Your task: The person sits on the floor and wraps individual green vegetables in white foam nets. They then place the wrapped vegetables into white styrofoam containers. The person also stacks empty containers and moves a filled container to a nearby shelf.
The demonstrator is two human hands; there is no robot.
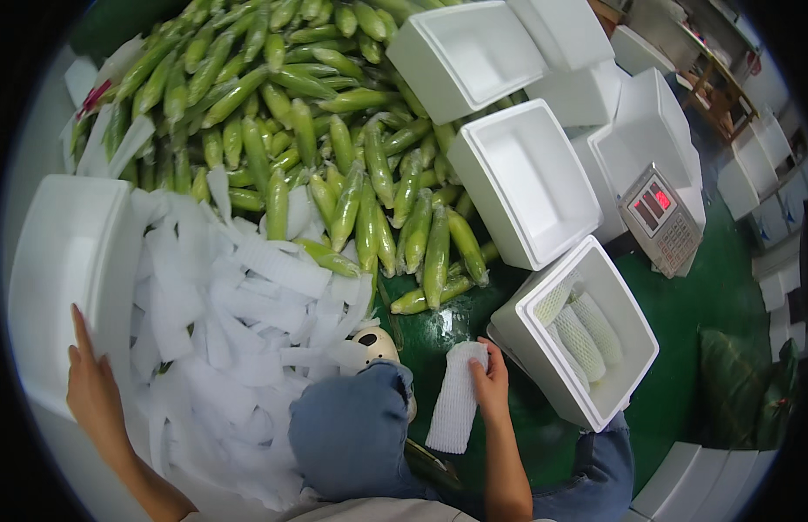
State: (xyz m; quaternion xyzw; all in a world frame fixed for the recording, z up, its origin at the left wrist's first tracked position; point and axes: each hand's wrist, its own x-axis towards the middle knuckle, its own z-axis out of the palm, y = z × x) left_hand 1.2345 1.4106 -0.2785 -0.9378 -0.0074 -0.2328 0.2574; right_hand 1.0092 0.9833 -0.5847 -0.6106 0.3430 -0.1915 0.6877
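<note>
My right hand (492,378) grips the upper end of a white foam net sleeve (453,401), which hangs flat and looks unfilled. At the far left, my left hand (94,385) has its index finger stretched out against a white foam box (67,280); nothing shows in it. Between my hands lies a heap of loose white foam sleeves (208,313). Beyond it rises a large pile of plastic-wrapped corn ears in green husks (306,130). Right of my right hand, a tilted foam box (622,391) holds several net-sleeved ears (580,342).
Foam boxes with bare insides (528,183) stand at the upper right, more stacked behind them. A digital scale (661,218) with a lit red display sits beside them. My denim-covered knee (351,430) is in front. Dark green bags (736,385) rest on the green floor (671,307).
</note>
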